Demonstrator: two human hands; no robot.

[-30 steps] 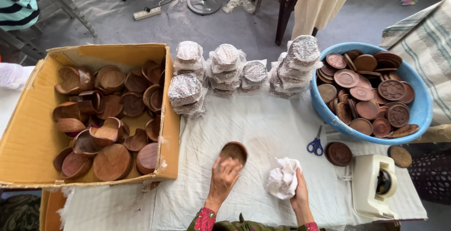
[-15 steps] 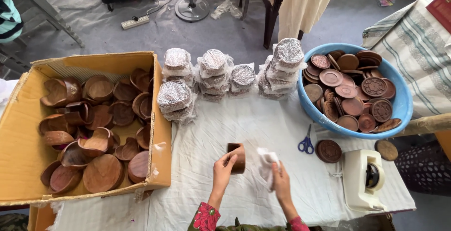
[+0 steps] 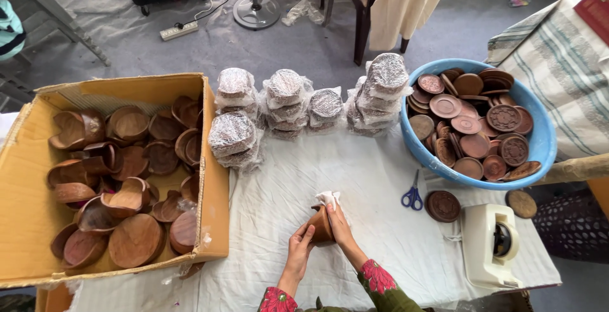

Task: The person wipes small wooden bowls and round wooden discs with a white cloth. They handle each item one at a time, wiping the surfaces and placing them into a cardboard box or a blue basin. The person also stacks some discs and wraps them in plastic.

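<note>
Both hands now on one wooden bowl point(image 3: 320, 224), held just above the white cloth point(image 3: 374, 179) at the near-centre of the table. Left hand point(image 3: 299, 240) clenched on the bowl's lower-left side, fingers wrapped under it. Right hand point(image 3: 340, 222) presses a crumpled white wad point(image 3: 328, 198) (tissue or thin wrap, can't tell which) against the bowl's top and right side; the wad pokes up above the rim.

Delta vs earlier frames: a second ago the hands were apart, left on the bowl with its mouth facing up, right on the wad lying on the cloth. Half a second ago they had closed together. Now the bowl is tilted on its side and the wad is on it, not on the cloth.

Nothing else has shifted position (only the camera's framing has):
- cardboard box point(image 3: 25, 179) at left, full of loose wooden bowls, some tipped on edge
- stacks of plastic-wrapped bowls point(image 3: 285, 99) in a row at the far edge of the cloth, one stack point(image 3: 233, 137) nearer, just beside the box
- blue tub point(image 3: 544, 140) at right, piled with carved wooden lids
- blue-handled scissors point(image 3: 412, 192) just below the tub, well apart from the hands
- one carved lid point(image 3: 443, 205) flat on the cloth beside the scissors, a paler one point(image 3: 521, 203) further right
- cream tape dispenser point(image 3: 490, 245) near the right corner
</note>
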